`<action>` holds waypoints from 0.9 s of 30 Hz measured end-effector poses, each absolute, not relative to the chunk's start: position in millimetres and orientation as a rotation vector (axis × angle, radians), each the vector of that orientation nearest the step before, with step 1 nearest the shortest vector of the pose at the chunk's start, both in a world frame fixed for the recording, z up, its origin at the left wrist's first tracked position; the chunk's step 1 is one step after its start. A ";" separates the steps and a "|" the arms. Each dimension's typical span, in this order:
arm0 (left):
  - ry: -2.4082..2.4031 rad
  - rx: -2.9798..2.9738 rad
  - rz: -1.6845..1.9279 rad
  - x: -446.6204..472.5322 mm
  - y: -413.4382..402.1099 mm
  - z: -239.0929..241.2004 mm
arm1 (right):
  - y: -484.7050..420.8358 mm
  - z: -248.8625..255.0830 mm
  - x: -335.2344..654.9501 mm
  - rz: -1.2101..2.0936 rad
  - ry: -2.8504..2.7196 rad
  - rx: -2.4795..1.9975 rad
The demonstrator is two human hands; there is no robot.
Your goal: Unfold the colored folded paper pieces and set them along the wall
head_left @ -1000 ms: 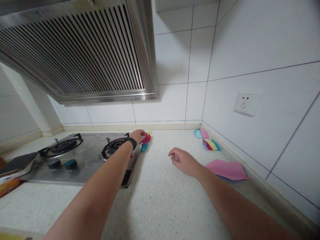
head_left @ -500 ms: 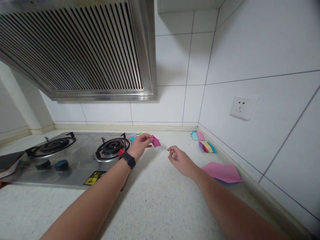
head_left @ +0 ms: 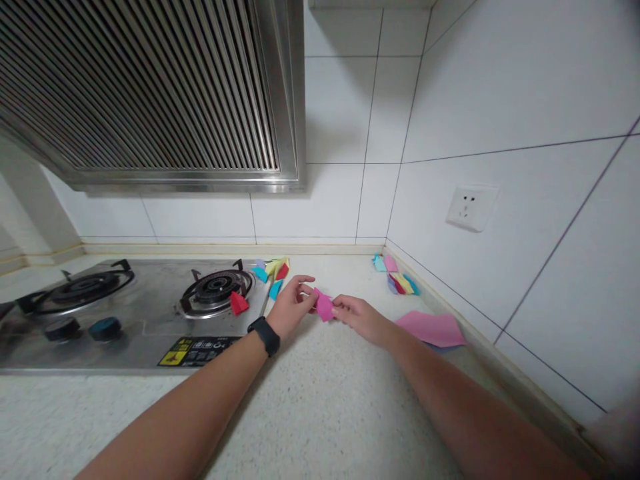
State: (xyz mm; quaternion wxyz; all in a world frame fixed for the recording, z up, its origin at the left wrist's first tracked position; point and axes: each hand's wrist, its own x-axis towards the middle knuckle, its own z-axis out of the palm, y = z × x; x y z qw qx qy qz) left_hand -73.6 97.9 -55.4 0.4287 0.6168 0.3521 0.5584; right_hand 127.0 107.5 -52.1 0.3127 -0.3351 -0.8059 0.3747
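Both hands meet over the speckled countertop (head_left: 310, 400) on a small folded magenta paper piece (head_left: 325, 307). My left hand (head_left: 293, 310), with a black watch on its wrist, pinches the piece's left side. My right hand (head_left: 357, 316) pinches its right side. A cluster of folded coloured paper pieces (head_left: 273, 273) lies just behind my left hand at the stove's right edge. One red folded piece (head_left: 238, 303) sits on the stove top.
A steel gas stove (head_left: 125, 313) with two burners fills the left. A range hood (head_left: 150, 87) hangs overhead. More folded pieces (head_left: 397, 280) and pink paper sheets (head_left: 433, 328) lie along the right tiled wall, below a wall socket (head_left: 471, 207).
My left hand picked a magenta piece from the cluster by the stove and drew it back to the right. My right hand moved in and took hold of its other side.
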 end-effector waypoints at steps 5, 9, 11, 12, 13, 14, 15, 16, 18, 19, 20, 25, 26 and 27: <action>0.808 1.504 1.359 -70.9 97.3 -57.3 | 107.9 -54.8 123.4 0.819 -2.172 -0.984; 0.869 1.620 1.327 -73.6 99.8 -58.6 | 112.0 -56.2 126.6 0.720 -2.125 -1.039; 0.915 1.716 1.323 -75.3 100.0 -59.2 | 112.9 -54.8 128.8 0.637 -2.095 -1.048; 0.944 1.765 1.324 -75.9 99.7 -59.5 | 113.0 -53.7 129.6 0.583 -2.082 -1.039; 0.977 1.811 1.324 -76.3 99.1 -59.6 | 112.9 -52.6 130.2 0.528 -2.072 -1.022; 1.009 1.856 1.317 -76.5 98.2 -59.5 | 112.8 -51.4 130.5 0.478 -2.064 -0.999; 1.040 1.896 1.302 -76.5 97.2 -59.2 | 112.7 -50.3 130.6 0.437 -2.054 -0.973; 1.066 1.932 1.285 -76.4 96.1 -58.8 | 112.4 -49.3 130.4 0.408 -2.045 -0.947; 1.109 1.986 1.262 -76.4 94.3 -57.6 | 111.5 -47.8 129.7 0.384 -2.040 -0.901; 1.127 2.006 1.265 -76.6 93.7 -57.0 | 110.8 -47.1 129.2 0.383 -2.040 -0.881; 1.141 2.024 1.278 -77.0 93.4 -56.4 | 109.9 -46.4 128.7 0.385 -2.037 -0.863; 1.137 2.127 1.353 -80.0 93.5 -53.3 | 104.7 -43.7 126.0 0.441 -2.018 -0.803; 1.132 2.143 1.359 -80.5 93.3 -52.7 | 104.1 -43.5 125.7 0.454 -2.015 -0.801; 1.128 2.158 1.362 -80.8 93.0 -52.0 | 103.8 -43.5 125.6 0.465 -2.012 -0.803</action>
